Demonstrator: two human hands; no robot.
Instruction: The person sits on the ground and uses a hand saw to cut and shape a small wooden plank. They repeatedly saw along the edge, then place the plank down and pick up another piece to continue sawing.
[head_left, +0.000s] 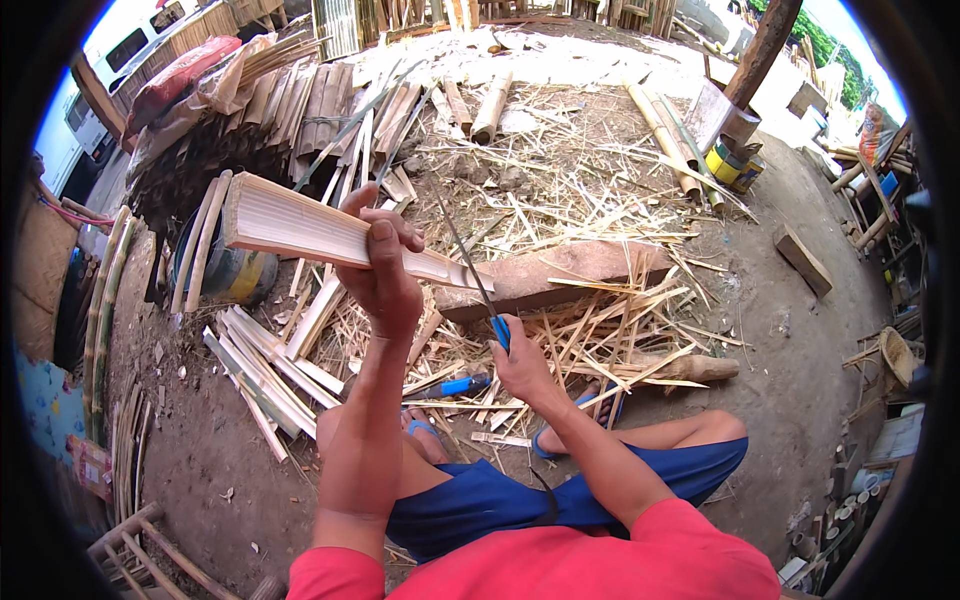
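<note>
My left hand grips a pale bamboo strip, its fingers and thumb wrapped round the middle. The strip's broad, finely grooved end points up to the left; its narrow end reaches right to the blade. In my right hand is a knife with a blue handle and a long thin blade, angled up to the left across the strip's narrow end. Whether the edge is cutting in cannot be seen. Below both hands, a second blue-handled tool lies by my feet.
A heavy wooden block lies ahead amid bamboo shavings. Split strips are piled at left, near a bucket. Stacked bamboo stands farther back. A post and a yellow-black can are at right.
</note>
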